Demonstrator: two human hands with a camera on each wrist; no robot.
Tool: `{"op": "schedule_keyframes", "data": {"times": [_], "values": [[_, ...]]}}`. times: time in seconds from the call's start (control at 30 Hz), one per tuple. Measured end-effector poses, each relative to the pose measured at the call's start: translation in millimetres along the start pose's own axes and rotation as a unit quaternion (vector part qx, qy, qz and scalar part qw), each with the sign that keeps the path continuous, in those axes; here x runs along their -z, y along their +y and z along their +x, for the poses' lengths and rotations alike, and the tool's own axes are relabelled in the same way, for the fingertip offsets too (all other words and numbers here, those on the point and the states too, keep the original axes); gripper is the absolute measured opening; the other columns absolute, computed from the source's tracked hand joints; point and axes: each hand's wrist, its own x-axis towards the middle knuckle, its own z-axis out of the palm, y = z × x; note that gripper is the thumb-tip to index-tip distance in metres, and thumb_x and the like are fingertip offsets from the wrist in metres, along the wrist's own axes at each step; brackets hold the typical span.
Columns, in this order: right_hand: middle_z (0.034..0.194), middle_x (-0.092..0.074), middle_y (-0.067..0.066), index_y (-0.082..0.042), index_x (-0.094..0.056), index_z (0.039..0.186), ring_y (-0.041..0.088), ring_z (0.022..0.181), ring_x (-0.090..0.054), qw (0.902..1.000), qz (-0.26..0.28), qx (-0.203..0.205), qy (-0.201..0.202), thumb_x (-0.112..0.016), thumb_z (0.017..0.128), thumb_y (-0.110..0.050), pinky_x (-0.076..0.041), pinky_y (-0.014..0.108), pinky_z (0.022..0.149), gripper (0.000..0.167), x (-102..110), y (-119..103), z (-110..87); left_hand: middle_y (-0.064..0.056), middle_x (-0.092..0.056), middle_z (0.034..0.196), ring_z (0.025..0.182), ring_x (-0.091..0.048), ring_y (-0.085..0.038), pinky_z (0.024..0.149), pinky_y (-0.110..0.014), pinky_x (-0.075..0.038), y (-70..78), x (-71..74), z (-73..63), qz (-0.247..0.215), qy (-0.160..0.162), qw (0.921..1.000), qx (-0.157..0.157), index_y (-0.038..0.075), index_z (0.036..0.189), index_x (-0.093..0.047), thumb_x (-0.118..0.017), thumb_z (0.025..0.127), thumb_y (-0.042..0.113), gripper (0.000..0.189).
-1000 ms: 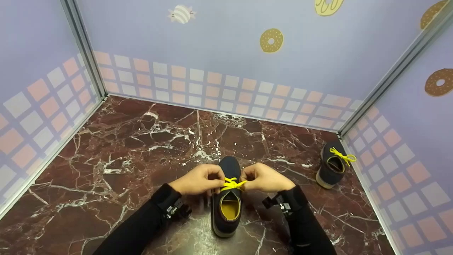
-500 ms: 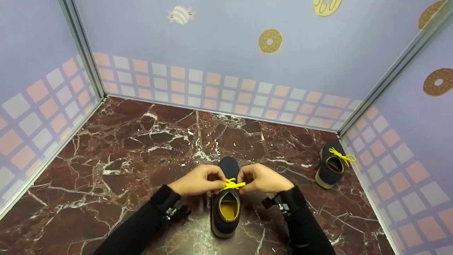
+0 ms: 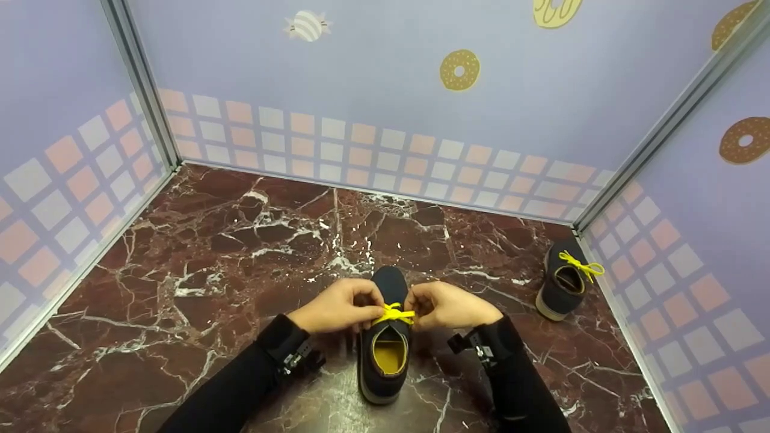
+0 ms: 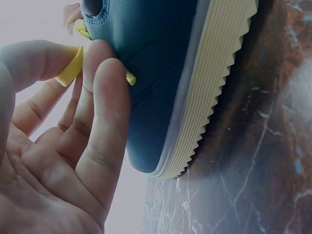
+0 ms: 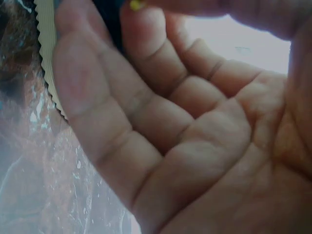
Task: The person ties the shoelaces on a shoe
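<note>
A dark navy shoe (image 3: 380,388) with a yellow insole stands on the floor, its toe pointing away from me. Across its top lies a yellow shoelace (image 3: 396,314) in a bow. My left hand (image 3: 340,307) is at the bow's left side. In the left wrist view a flat end of the lace (image 4: 72,68) is pinched between thumb and finger, beside the shoe's ridged cream sole (image 4: 214,83). From the right, my right hand (image 3: 452,307) pinches the lace; in the right wrist view only a yellow bit (image 5: 135,5) shows at the fingertips.
A matching shoe (image 3: 559,294) with a tied yellow bow stands at the right, near the side wall. Purple panels (image 3: 385,72) with printed sweets and tiles enclose the marbled floor (image 3: 228,252) on three sides.
My right hand has shifted slightly, with its knuckles a little lower. The right part of the bow reaches slightly less far out. My left hand keeps its hold.
</note>
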Motion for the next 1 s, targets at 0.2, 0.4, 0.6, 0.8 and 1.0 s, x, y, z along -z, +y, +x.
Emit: {"op": "schedule_keyframes", "data": {"times": [0.2, 0.4, 0.6, 0.8, 1.0], "values": [[0.097, -0.077, -0.006, -0.021, -0.078, 0.104, 0.015, 0.086, -0.07, 0.9996, 0.012, 0.016, 0.021, -0.091, 0.095, -0.023, -0.058, 0.028, 0.078, 0.016, -0.5, -3.1, 1.1, -0.003, -0.072, 0.082, 0.064, -0.064, -0.013, 0.055, -0.025, -0.058, 0.2, -0.5, 0.6, 0.025, 0.001, 0.9997, -0.009, 0.004, 0.107, -0.078, -0.081, 0.103, 0.015, 0.012], [0.088, -0.073, -0.01, -0.021, -0.079, 0.097, 0.009, 0.078, -0.061, 0.9986, -0.011, 0.033, 0.041, -0.086, 0.099, -0.024, -0.05, 0.024, 0.069, 0.009, -0.7, -3.6, 2.1, -0.003, -0.069, 0.095, 0.067, -0.065, -0.012, 0.056, -0.023, -0.058, -1.5, -2.2, 1.6, 0.042, 0.01, 0.9984, -0.038, 0.006, 0.106, -0.081, -0.082, 0.103, 0.013, 0.007], [0.08, -0.065, -0.016, -0.025, -0.077, 0.09, 0.005, 0.067, -0.052, 0.9986, -0.027, 0.031, 0.033, -0.085, 0.098, -0.024, -0.041, 0.023, 0.061, 0.011, 0.7, -2.0, 1.2, -0.005, -0.071, 0.089, 0.064, -0.066, -0.016, 0.053, -0.025, -0.058, -1.0, -1.2, 0.9, 0.041, 0.006, 0.9984, -0.038, 0.008, 0.103, -0.077, -0.08, 0.104, 0.012, 0.005], [0.081, -0.064, -0.018, -0.026, -0.076, 0.089, 0.003, 0.07, -0.052, 0.9985, -0.042, 0.03, 0.02, -0.083, 0.097, -0.022, -0.042, 0.023, 0.065, 0.011, 0.5, -1.5, -0.2, -0.012, -0.074, 0.077, 0.064, -0.07, -0.022, 0.054, -0.035, -0.061, -2.6, 2.4, 0.6, 0.025, -0.018, 0.9991, -0.028, 0.006, 0.104, -0.075, -0.077, 0.106, 0.012, 0.007], [0.082, -0.066, -0.019, -0.025, -0.076, 0.089, 0.003, 0.074, -0.056, 0.9988, -0.039, 0.025, 0.017, -0.083, 0.096, -0.019, -0.045, 0.024, 0.068, 0.012, -1.2, -0.9, 0.4, -0.015, -0.075, 0.079, 0.065, -0.07, -0.022, 0.055, -0.032, -0.06, -5.8, 5.5, -0.1, 0.004, -0.028, 0.9993, -0.023, 0.002, 0.104, -0.074, -0.076, 0.106, 0.011, 0.009]]}}
